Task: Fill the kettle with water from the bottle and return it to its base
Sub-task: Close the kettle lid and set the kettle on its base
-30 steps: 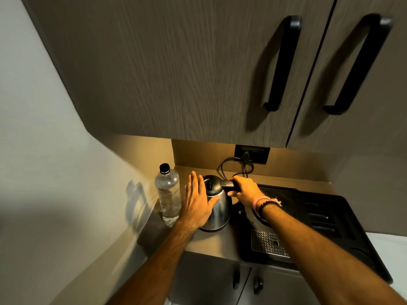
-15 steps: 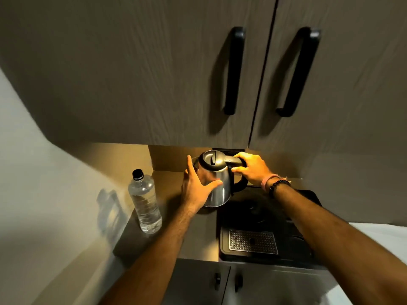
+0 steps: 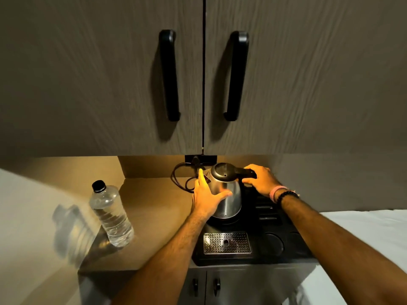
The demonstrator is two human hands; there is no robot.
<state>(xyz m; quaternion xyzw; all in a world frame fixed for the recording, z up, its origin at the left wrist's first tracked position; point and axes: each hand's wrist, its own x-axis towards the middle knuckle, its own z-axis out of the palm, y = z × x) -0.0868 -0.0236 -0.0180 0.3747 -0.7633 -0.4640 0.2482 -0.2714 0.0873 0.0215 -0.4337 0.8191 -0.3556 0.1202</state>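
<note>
A steel kettle point(image 3: 229, 194) with a black lid stands on its round black base point(image 3: 222, 221), at the back left of a black tray point(image 3: 275, 247). My right hand point(image 3: 259, 180) grips the kettle's black handle. The palm and fingers of my left hand point(image 3: 207, 197) lie flat against the kettle's left side. A clear plastic water bottle point(image 3: 110, 214) with a black cap stands upright on the counter, well to the left of the kettle. The lid is down.
A black power cord point(image 3: 182, 179) loops behind the kettle to a wall socket point(image 3: 200, 159). The tray holds a metal drip grate point(image 3: 226, 243) in front. Upper cabinet doors with black handles point(image 3: 169, 75) hang low overhead. A wall bounds the counter's left side.
The kettle has moved right, from beside the bottle on the counter onto the base in the black tray. Both hands went with it; the view shifted right too.
</note>
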